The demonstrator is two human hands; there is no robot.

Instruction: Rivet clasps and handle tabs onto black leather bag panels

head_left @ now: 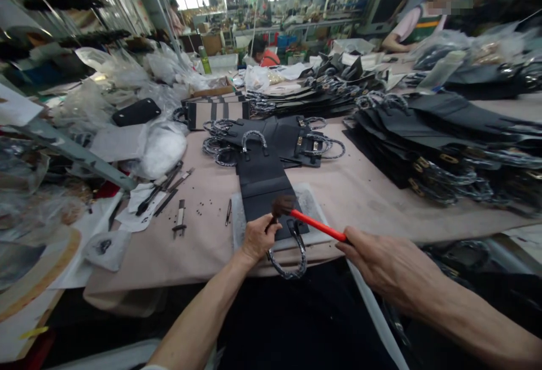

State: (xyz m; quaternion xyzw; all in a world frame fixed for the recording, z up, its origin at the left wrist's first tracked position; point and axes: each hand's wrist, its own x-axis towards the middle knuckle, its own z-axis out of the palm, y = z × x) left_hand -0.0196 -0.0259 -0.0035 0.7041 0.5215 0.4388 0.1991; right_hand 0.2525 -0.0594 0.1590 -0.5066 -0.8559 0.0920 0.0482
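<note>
Red-handled brush (pixel 309 220) — right hand (pixel 381 262) — over black bag (pixel 265 186).

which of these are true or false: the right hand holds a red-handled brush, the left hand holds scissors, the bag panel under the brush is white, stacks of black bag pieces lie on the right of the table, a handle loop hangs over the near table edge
1. The right hand holds a red-handled brush. True.
2. The left hand holds scissors. False: it presses on the near end of the black bag panel, by a small dark fitting.
3. The bag panel under the brush is white. False: it is black, lying on a pale mat.
4. Stacks of black bag pieces lie on the right of the table. True.
5. A handle loop hangs over the near table edge. True.
</note>
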